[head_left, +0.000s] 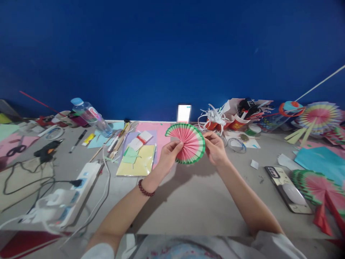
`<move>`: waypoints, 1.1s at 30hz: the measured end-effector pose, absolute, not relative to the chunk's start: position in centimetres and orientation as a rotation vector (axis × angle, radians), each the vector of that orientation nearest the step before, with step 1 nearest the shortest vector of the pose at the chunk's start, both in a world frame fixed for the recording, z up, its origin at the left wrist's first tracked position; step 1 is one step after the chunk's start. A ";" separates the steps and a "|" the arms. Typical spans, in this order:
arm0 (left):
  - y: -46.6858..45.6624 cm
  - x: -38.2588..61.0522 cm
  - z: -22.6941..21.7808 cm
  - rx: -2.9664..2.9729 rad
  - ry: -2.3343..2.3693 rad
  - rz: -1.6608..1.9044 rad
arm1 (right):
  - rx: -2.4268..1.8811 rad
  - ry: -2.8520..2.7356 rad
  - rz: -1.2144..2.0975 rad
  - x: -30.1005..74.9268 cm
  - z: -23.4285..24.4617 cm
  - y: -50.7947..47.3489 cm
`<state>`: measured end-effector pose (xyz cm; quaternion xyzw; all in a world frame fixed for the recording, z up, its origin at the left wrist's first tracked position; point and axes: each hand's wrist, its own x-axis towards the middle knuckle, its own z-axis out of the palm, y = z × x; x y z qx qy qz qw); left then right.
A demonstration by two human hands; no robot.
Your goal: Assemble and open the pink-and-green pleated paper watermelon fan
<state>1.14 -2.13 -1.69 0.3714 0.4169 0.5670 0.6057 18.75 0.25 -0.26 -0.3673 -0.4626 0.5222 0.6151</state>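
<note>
A pleated paper fan (190, 143), pink with a green and white rim like a watermelon slice, is held up above the grey table (188, 194). My left hand (169, 154) pinches its lower left side, fingers closed on the folds. My right hand (215, 147) grips its right edge, fingers closed too. The fan is spread to about three quarters of a circle. A dark red bead bracelet (146, 189) sits on my left wrist.
Coloured paper sheets (137, 162) lie left of the fan. A glue gun (47, 151), power strip (81, 183) and cables fill the left. A water bottle (90, 116) lies at the back left. A phone (288, 183), finished fans (318, 187) and paper cups (234, 124) are right.
</note>
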 end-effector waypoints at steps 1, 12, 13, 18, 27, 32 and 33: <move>-2.1 1.1 -1.7 0.858 0.970 1.303 | -0.851 -1.074 1.202 18.8 -0.4 0.3; -1.9 0.5 -1.2 0.951 1.016 1.286 | -0.938 -1.359 0.902 19.5 -0.6 0.2; -1.9 0.5 -1.0 0.968 1.016 1.280 | -0.925 -1.392 0.859 19.6 -0.6 0.2; -2.0 0.1 -0.5 1.061 1.023 1.250 | -0.937 -1.665 0.567 20.4 -0.1 -0.3; -2.2 -0.2 1.2 1.097 1.043 1.244 | -0.957 -1.963 0.470 21.5 1.7 -0.6; -2.3 -0.5 1.5 1.047 1.004 1.178 | -0.965 -1.989 0.659 21.7 1.9 -0.5; -2.2 -0.5 1.5 1.020 0.995 1.168 | -0.962 -1.997 0.678 21.7 1.8 -0.5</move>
